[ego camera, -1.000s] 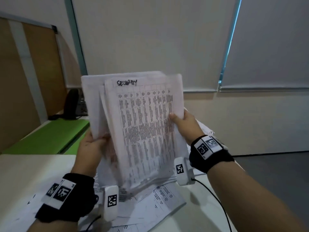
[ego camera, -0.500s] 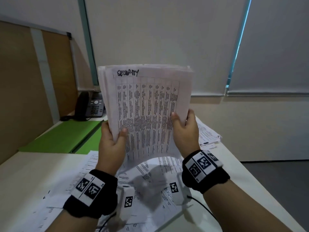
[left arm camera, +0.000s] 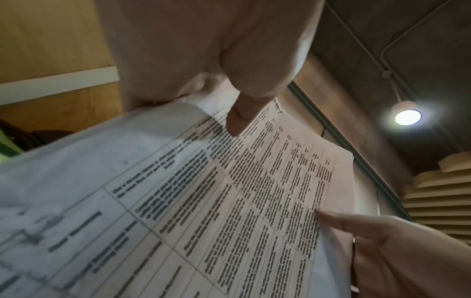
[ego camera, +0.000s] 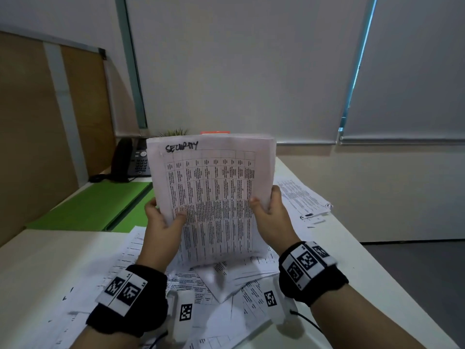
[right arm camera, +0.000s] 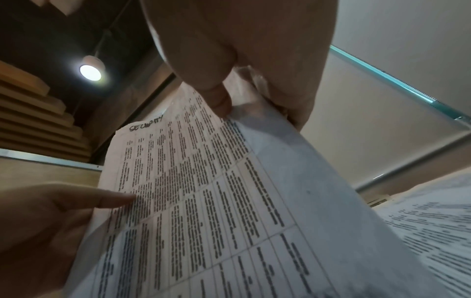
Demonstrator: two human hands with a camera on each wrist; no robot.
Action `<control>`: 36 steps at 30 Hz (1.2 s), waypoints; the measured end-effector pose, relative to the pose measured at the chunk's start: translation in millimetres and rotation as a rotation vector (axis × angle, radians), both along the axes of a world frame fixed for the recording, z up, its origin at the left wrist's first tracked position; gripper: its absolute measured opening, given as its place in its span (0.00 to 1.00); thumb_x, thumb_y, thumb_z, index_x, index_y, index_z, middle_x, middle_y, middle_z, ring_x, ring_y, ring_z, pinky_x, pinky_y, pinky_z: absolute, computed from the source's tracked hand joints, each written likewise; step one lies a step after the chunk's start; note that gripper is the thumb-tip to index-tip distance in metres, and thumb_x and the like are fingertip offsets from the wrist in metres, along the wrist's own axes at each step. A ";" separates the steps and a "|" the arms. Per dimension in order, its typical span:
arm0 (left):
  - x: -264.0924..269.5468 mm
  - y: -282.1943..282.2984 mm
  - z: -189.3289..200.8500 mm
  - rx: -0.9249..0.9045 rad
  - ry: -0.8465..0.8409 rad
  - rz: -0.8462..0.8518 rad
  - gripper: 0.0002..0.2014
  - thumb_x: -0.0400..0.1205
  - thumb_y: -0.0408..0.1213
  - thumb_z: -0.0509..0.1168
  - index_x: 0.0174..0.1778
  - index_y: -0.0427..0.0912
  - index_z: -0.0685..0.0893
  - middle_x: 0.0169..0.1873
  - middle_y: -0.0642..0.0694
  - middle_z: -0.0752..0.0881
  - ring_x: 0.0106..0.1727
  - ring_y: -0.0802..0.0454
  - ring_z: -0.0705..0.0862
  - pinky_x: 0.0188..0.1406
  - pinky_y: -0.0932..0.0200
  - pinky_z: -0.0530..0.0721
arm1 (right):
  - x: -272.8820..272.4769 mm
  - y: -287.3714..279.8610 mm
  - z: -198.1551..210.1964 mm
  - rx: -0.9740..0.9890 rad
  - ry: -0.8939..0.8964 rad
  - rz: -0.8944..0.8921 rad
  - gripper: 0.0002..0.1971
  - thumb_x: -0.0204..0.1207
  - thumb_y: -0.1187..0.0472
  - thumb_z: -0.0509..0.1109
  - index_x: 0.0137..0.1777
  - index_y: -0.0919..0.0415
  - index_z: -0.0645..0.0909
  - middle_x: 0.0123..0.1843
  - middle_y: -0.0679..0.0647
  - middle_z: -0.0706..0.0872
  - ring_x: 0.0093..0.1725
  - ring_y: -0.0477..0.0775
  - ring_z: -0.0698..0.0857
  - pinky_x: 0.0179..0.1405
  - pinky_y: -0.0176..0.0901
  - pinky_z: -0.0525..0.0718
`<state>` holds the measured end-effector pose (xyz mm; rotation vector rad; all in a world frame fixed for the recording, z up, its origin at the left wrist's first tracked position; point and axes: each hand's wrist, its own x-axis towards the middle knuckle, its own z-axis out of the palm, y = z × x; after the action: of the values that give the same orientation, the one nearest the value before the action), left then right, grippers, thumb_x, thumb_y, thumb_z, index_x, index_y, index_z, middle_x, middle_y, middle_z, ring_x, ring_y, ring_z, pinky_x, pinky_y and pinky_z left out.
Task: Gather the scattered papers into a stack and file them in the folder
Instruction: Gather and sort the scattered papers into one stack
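Observation:
I hold an upright stack of printed papers above the desk; its top sheet is a table headed "SECURITY". My left hand grips the stack's left edge, thumb on the front. My right hand grips the right edge the same way. The left wrist view shows the stack with my left thumb pressed on it. In the right wrist view my right thumb pinches the sheets. More loose papers lie scattered on the desk below. A green folder lies at the back left.
A black desk phone stands behind the green folder, by a wooden partition. More printed sheets lie near the desk's right edge. The pale desk top runs to the left. A small plant peeks over the stack.
The uneven, fanned sheets have been squared into a neat stack. My left hand shifted up onto its left edge, and the stack has come down toward the desk.

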<state>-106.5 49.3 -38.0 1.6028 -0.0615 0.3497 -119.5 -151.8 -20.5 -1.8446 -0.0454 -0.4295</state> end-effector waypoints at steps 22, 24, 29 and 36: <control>29.1 1.9 -12.5 0.068 -0.041 0.037 0.18 0.82 0.31 0.63 0.41 0.66 0.74 0.43 0.58 0.82 0.52 0.45 0.81 0.59 0.45 0.77 | 67.5 -106.7 -39.0 -0.738 0.809 -0.301 0.43 0.62 0.53 0.82 0.74 0.67 0.67 0.74 0.66 0.72 0.73 0.67 0.72 0.71 0.59 0.72; 30.3 2.0 -13.0 0.048 -0.044 0.040 0.17 0.82 0.31 0.63 0.44 0.64 0.74 0.44 0.59 0.82 0.52 0.46 0.81 0.58 0.49 0.78 | 66.9 -104.8 -40.8 -0.738 0.794 -0.298 0.43 0.63 0.56 0.81 0.75 0.69 0.65 0.74 0.67 0.71 0.73 0.68 0.72 0.72 0.60 0.72; 28.1 3.6 -11.1 0.048 -0.045 0.057 0.12 0.82 0.32 0.62 0.55 0.54 0.72 0.45 0.55 0.82 0.52 0.45 0.81 0.56 0.50 0.77 | 64.7 -101.4 -29.8 -0.878 0.743 -0.310 0.26 0.70 0.54 0.77 0.65 0.65 0.78 0.62 0.59 0.85 0.62 0.60 0.84 0.61 0.49 0.82; 17.8 7.3 -5.8 0.058 -0.069 0.124 0.11 0.83 0.32 0.62 0.60 0.47 0.73 0.51 0.47 0.82 0.50 0.46 0.80 0.45 0.56 0.75 | 49.9 -104.7 -21.9 -0.633 0.446 -0.370 0.14 0.77 0.66 0.64 0.63 0.62 0.77 0.58 0.61 0.84 0.57 0.64 0.83 0.54 0.50 0.82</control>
<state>-88.7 56.6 -43.8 1.6561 -0.0256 0.5031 -69.7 -256.6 -42.5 -2.5504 0.5255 -0.2585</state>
